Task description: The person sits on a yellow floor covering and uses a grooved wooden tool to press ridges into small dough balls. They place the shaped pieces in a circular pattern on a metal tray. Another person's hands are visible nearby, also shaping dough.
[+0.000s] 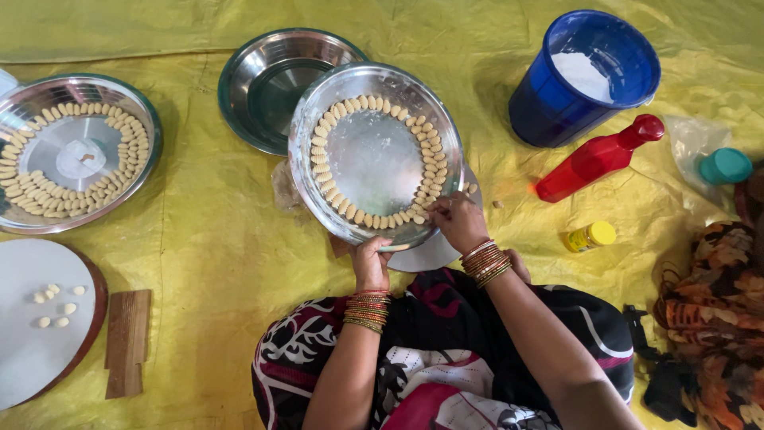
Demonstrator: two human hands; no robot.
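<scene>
Far to the left of both hands, a round white board (pixel 32 334) carries a few loose dough pieces (pixel 54 306), with a ridged wooden block (pixel 127 342) just beside it. Above them sits a steel plate (pixel 147 151) ringed with rows of shaped pieces.

The left hand (pixel 372 267) comes up from the lap, forearm nearly vertical, bangles at the wrist. Its grip is closed on the near rim of the tilted steel plate (pixel 374 159), thumb on top, fingers hidden beneath. Up and left of this grip an empty steel plate (pixel 255 87) lies partly under the held one.

The right hand (pixel 460 223) reaches in from the lower right, wrist bent. Its fingertips (pixel 436 213) are pinched at the row of dough pieces (pixel 334 199) lining the plate's lower right edge; whether they hold a piece is too small to tell.

Right of that grip lie a small yellow jar (pixel 589 236), a red bottle (pixel 597 159), a blue tub (pixel 585 76) of white powder and a teal-capped container (pixel 724 166).

Everything rests on a wrinkled yellow sheet (pixel 207 239) spread over the floor.
</scene>
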